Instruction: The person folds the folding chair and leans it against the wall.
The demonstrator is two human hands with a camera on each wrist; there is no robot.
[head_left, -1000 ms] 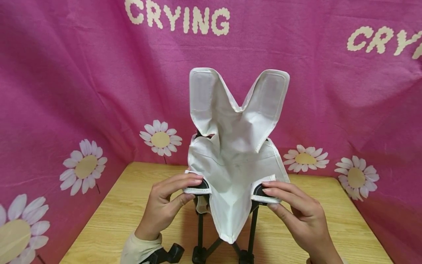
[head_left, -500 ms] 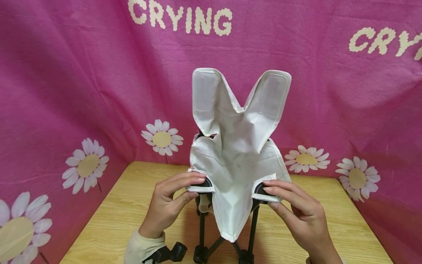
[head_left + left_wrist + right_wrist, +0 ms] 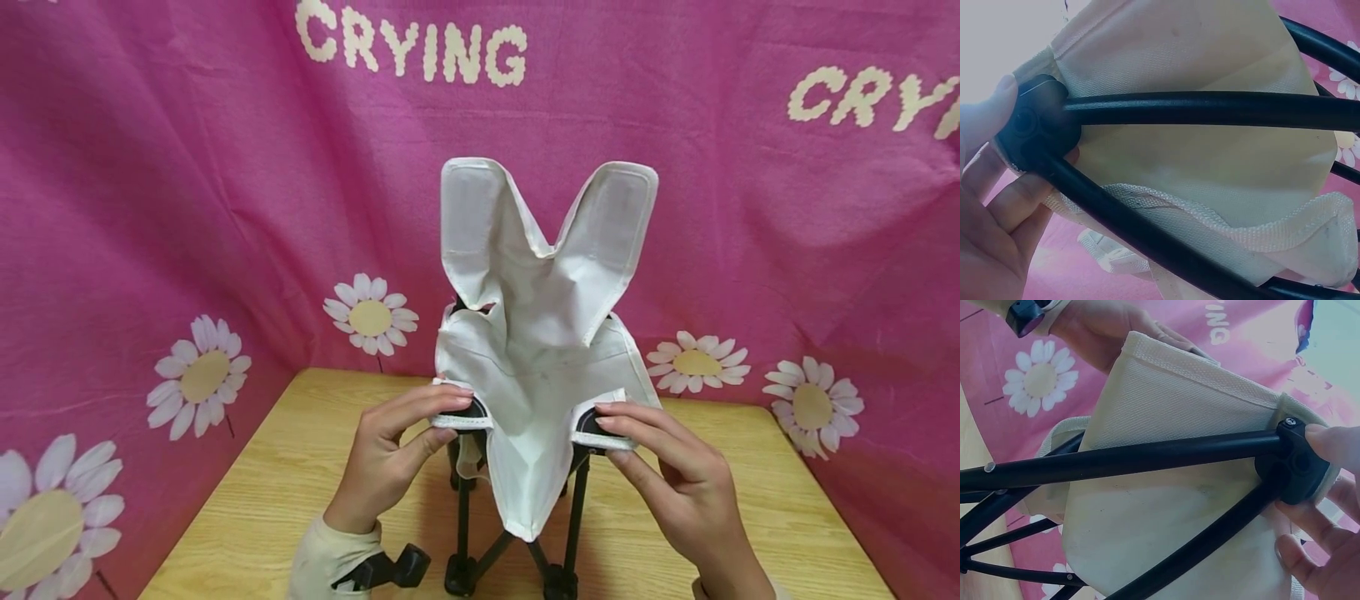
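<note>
A small folding chair with a white fabric seat [image 3: 528,433] and a black tubular frame [image 3: 462,525] stands on the table. Its two backrest flaps [image 3: 472,208] rise in a V shape at the far side. My left hand [image 3: 390,454] pinches the near left corner, thumb below and fingers on top. At the near right corner, my right hand [image 3: 686,467] holds the same way. The left wrist view shows a black corner joint [image 3: 1041,125] between thumb and fingers. Another black joint [image 3: 1291,462] sits in the right hand's grip in the right wrist view.
The wooden table [image 3: 255,492] reaches under the chair and to both sides. Behind it hangs a pink cloth [image 3: 225,125] with printed daisies and letters. A black device [image 3: 390,568] is strapped on the left wrist over a pale sleeve [image 3: 330,554].
Both hands, with the chair's near corners, have risen slightly. The left hand and its corner have also shifted a little to the right. Both grips are unchanged.
</note>
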